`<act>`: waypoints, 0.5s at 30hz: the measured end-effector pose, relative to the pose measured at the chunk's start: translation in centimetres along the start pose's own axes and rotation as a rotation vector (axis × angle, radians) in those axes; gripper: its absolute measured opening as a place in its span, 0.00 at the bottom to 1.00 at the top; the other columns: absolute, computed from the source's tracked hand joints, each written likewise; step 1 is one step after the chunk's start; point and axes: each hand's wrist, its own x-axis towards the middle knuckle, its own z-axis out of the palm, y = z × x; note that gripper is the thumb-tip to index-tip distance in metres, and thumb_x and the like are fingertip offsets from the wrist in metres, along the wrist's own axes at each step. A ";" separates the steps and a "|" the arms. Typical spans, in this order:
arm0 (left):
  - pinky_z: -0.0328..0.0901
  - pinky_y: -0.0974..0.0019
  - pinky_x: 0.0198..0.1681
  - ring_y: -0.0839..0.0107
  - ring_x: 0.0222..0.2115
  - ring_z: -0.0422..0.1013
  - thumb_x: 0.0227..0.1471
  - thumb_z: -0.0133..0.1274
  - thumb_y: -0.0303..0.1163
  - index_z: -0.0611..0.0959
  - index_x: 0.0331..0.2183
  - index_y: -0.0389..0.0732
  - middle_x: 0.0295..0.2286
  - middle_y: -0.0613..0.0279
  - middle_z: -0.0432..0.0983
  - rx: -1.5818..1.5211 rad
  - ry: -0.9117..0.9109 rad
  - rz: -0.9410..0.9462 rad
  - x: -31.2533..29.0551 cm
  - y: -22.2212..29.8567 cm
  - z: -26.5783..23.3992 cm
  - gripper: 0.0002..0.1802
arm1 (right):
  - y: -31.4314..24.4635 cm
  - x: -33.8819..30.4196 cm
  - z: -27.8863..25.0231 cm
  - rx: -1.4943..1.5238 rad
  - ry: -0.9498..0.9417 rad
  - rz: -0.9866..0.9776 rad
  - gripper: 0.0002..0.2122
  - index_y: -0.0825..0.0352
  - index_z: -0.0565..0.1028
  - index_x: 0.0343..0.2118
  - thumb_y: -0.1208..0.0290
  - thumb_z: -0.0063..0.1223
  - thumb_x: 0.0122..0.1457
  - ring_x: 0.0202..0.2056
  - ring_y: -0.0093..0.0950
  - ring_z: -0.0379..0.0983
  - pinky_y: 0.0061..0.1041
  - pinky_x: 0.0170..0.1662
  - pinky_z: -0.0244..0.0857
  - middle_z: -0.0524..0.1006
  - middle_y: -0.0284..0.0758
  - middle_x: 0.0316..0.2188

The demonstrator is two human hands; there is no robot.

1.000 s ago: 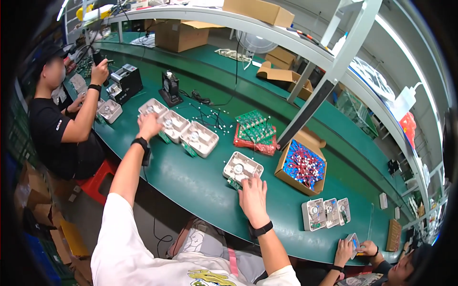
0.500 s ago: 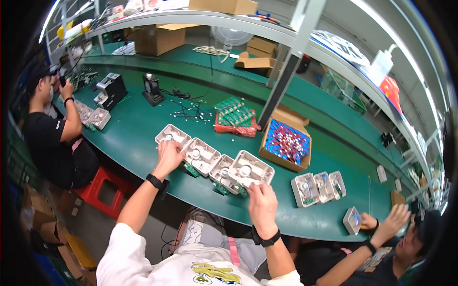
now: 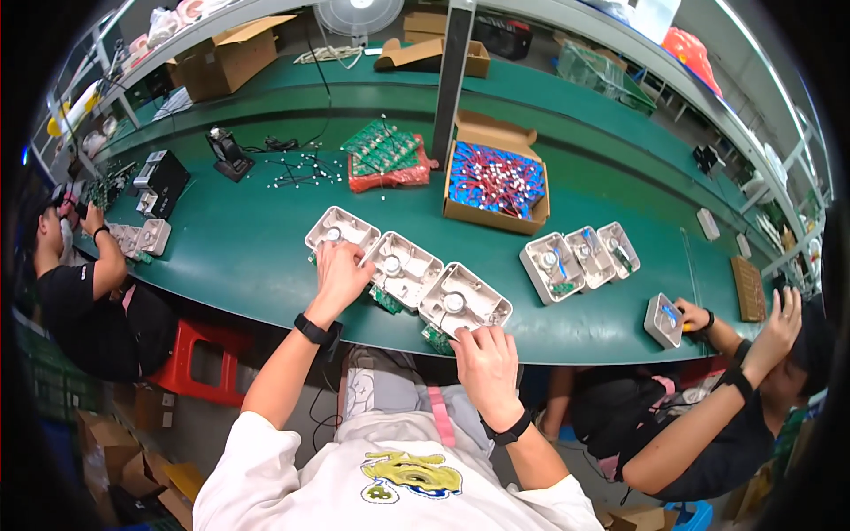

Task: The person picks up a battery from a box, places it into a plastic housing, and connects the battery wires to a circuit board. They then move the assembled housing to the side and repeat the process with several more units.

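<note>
Three light grey plastic housings, each with a round speaker-like part inside, stand in a touching row before me: a left housing [image 3: 362, 232], a middle housing [image 3: 416, 281] and a right housing [image 3: 485, 307]. My left hand [image 3: 343, 273] has its fingers closed over the near wall of the left one. At the near edge of the right one, my right hand [image 3: 487, 361] grips with fingers bunched together; its fingertips are partly hidden. A green circuit board [image 3: 386, 300] hangs by the middle housing's near side. Another green board [image 3: 436, 338] lies beside my right fingers.
Beyond the row are stacked green boards [image 3: 382, 146] on red wrap and an open carton [image 3: 491, 215] of blue parts with red wires. More housings [image 3: 553, 274] stand right. A co-worker's hand [image 3: 693, 316] is by a single housing [image 3: 663, 320]. A metal post [image 3: 453, 71] rises behind.
The view has shifted. Earlier, another housing showed partly behind the right-hand one; now three show in the row, the right one against the middle one. Both hands stay at the housings.
</note>
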 end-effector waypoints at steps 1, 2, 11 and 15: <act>0.64 0.51 0.52 0.54 0.43 0.70 0.45 0.65 0.35 0.89 0.30 0.37 0.29 0.57 0.81 0.024 -0.009 0.007 0.1 0.1 0.2 0.12 | 0.0 -0.3 0.0 -0.001 -0.009 -0.004 0.11 0.61 0.80 0.41 0.73 0.67 0.56 0.40 0.36 0.72 0.37 0.43 0.65 0.75 0.33 0.32; 0.64 0.51 0.52 0.54 0.43 0.70 0.45 0.65 0.35 0.89 0.30 0.37 0.29 0.57 0.81 0.027 -0.020 0.011 0.1 0.2 0.3 0.12 | 0.0 -0.5 0.0 0.001 -0.011 0.007 0.11 0.61 0.80 0.41 0.73 0.67 0.56 0.40 0.36 0.72 0.37 0.43 0.65 0.75 0.33 0.32; 0.57 0.46 0.67 0.49 0.44 0.73 0.49 0.63 0.33 0.88 0.35 0.35 0.35 0.54 0.82 0.026 -0.149 0.218 0.6 -1.6 -2.2 0.13 | 0.4 -2.1 1.1 -0.046 -0.024 0.038 0.18 0.62 0.79 0.47 0.75 0.68 0.52 0.42 0.37 0.71 0.37 0.44 0.67 0.74 0.35 0.35; 0.55 0.45 0.70 0.53 0.47 0.74 0.52 0.62 0.32 0.87 0.37 0.36 0.35 0.57 0.81 -0.061 -0.233 0.298 0.9 -2.9 -3.5 0.12 | 1.0 -1.7 1.5 -0.008 0.007 0.070 0.18 0.64 0.78 0.47 0.76 0.67 0.52 0.41 0.38 0.70 0.38 0.43 0.68 0.73 0.36 0.35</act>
